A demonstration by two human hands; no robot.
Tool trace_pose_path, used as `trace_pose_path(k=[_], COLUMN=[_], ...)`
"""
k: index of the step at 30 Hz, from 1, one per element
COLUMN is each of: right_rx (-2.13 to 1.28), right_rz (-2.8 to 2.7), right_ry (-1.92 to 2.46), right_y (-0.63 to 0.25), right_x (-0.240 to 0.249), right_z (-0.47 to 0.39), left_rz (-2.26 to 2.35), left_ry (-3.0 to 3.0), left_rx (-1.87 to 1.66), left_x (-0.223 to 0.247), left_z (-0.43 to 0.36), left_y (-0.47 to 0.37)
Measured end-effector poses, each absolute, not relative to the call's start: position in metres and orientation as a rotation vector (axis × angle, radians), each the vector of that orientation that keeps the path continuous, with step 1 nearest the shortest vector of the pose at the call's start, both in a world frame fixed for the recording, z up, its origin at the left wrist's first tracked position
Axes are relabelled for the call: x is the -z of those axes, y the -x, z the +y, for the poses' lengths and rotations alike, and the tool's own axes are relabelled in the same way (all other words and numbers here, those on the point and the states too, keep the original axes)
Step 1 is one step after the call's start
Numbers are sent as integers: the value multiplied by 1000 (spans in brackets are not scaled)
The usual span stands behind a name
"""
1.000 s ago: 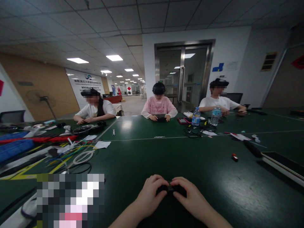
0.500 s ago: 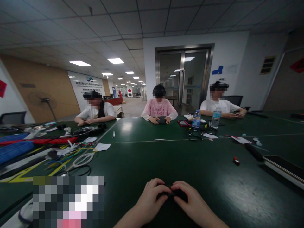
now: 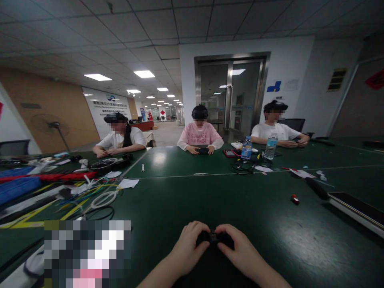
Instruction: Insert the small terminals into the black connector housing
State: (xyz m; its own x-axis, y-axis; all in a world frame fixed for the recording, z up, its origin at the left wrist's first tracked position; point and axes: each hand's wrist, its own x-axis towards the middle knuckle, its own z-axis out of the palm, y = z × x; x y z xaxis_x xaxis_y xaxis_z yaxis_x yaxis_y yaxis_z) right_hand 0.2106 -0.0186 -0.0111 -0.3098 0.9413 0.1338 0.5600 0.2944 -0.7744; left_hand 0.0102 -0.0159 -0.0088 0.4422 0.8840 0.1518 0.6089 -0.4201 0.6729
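Note:
Low in the middle of the head view, a small black object sits between my two hands; its exact kind is hidden by the fingers. My left hand grips its left side, thumb below and fingers curled over the top. From the other side my right hand holds it the same way. Both hands are closed on it, just above the dark green table.
At left lie a coiled white cable, paper and a blue tray. A small red item and a flat dark-topped device are at right. Bottles stand farther back. Several people sit opposite.
My hands have shifted slightly; the fingertips have parted a little, so more of the black object's middle shows between them. The whole view has tilted slightly.

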Motion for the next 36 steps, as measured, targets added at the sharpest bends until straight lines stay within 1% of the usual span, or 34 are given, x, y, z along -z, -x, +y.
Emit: trace_pose_path(k=[8, 25, 36], right_rx=[-840, -821, -807], right_rz=[-1990, -2022, -2021], right_ry=[1304, 1298, 1325], right_y=[-210, -211, -209], right_x=[5, 14, 12], right_z=[-22, -17, -17], left_rz=[1300, 1293, 1327], left_ry=[-2122, -2100, -2160], left_rx=[-671, -706, -602], left_x=[6, 11, 15], left_z=[-17, -17, -13], left_y=[-11, -11, -10])
